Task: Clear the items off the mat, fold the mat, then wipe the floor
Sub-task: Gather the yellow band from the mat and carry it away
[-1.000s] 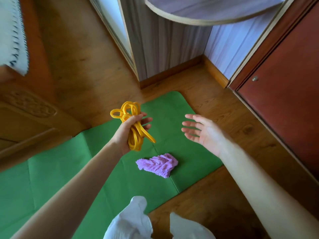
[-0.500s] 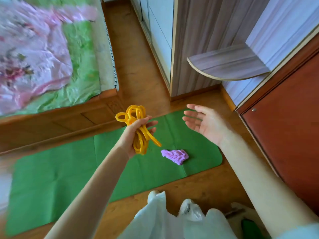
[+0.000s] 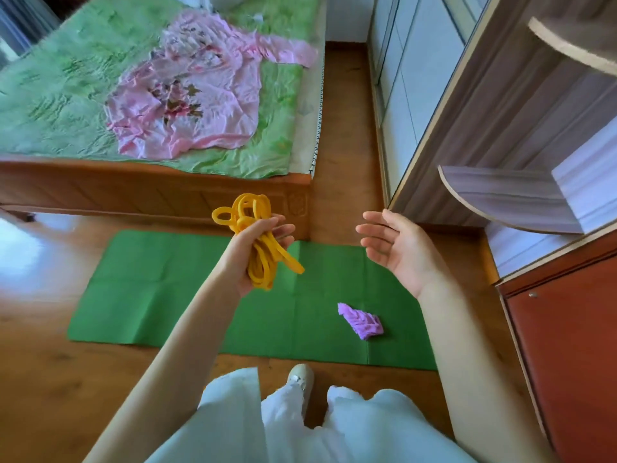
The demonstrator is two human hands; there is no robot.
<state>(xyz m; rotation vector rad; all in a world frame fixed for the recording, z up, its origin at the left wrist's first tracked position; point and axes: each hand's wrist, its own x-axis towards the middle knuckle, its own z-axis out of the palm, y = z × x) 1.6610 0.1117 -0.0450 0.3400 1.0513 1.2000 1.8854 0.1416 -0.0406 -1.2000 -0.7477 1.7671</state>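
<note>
Left hand lifts a yellow band off the mat; a purple cloth lies on it.

The left hand point(image 3: 248, 259) grips a bundled yellow band point(image 3: 255, 238), fingers curled round its middle, loops sticking out above the fist and a tail hanging below, held in the air over the far edge of the green mat point(image 3: 160, 289). The right hand point(image 3: 400, 252) is empty, palm turned inward with fingers spread and relaxed, raised well apart from the left and touching nothing. The mat lies flat and unfolded on the wooden floor point(image 3: 43, 379), its crease lines showing, just in front of the bed point(image 3: 100, 192). A crumpled purple cloth point(image 3: 362, 324) sits on the mat's right part, near its near edge. A shoe point(image 3: 300, 375) stands on the floor at the mat's near edge, below white clothing.
</note>
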